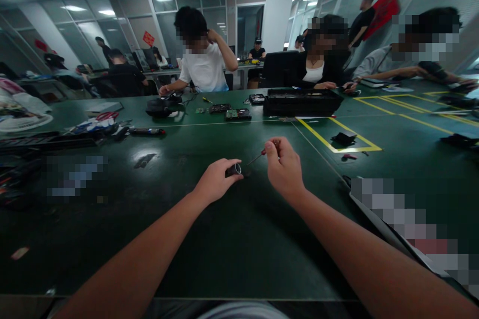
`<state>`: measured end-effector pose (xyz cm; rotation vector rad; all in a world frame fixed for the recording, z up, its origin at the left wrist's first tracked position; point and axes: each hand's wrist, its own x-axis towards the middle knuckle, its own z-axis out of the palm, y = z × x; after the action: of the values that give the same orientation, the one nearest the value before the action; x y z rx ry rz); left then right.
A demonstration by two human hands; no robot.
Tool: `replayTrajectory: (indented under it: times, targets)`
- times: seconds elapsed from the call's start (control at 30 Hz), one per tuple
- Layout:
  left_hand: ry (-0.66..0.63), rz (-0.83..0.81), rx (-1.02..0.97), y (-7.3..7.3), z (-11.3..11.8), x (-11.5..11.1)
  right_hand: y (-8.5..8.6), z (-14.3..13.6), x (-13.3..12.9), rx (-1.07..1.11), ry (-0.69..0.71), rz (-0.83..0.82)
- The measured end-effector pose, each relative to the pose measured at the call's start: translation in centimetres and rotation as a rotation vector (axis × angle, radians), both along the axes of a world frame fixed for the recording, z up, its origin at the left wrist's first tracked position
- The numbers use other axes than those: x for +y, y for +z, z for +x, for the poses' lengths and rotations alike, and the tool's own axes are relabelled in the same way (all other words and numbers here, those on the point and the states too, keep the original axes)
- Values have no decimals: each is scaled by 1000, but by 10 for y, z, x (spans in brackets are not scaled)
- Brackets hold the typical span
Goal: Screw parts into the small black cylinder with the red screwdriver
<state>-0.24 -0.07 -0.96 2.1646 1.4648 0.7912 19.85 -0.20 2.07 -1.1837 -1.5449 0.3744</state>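
Note:
Near the middle of the green table, my left hand grips a small dark cylinder between thumb and fingers, its pale-rimmed round end turned to the right. My right hand is closed around a screwdriver with a reddish handle. The thin shaft points left and down toward the cylinder, and a gap separates its tip from the cylinder.
Across the green table lie a long black tray, circuit boards and a black device. A black piece sits inside yellow tape. Tools lie at left. Several people sit opposite.

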Motion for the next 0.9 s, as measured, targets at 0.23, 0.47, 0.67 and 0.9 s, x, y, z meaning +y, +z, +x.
replayTrajectory:
  times: [0.23,0.47,0.67,0.9]
  targets:
    - [118,-8,-94,11,-1,2,0,2,1,42,-37,85]
    - [76,-170,66,22,17,7,-2,7,4,80,-89,221]
    - [23,-141,372,18,42,25,0,6,3,75,-78,217]
    - [-53,-78,471,11,53,41,-1,6,3,63,-42,203]
